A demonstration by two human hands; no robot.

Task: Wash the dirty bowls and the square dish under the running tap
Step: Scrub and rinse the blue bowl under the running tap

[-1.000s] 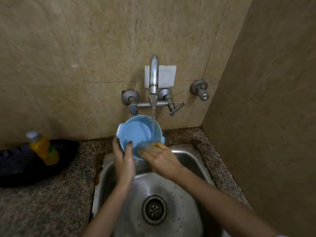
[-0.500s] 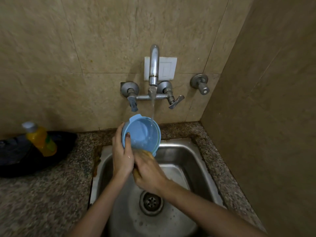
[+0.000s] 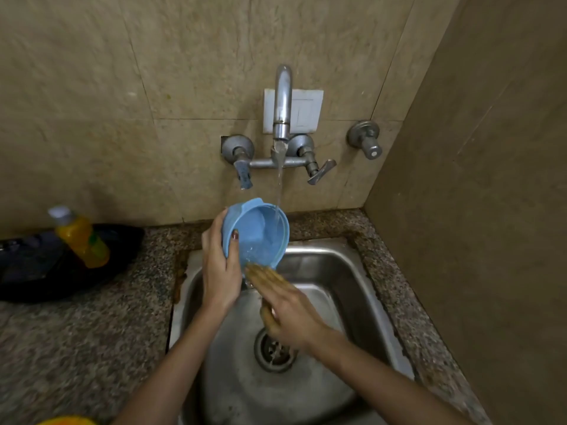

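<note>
Head view: left hand [image 3: 219, 265] grips tilted bowl [image 3: 256, 233].

I see 1 blue bowl [image 3: 256, 233], plastic-looking, round, with a small tab handle on its upper rim. It is tilted steeply on its side, its opening facing right and toward me, held above the back left corner of the steel sink [image 3: 352, 271]. The thin stream from the wall tap [image 3: 282, 102] falls into its right inner wall, and water sheets down the inside and runs off the lower rim.
</note>
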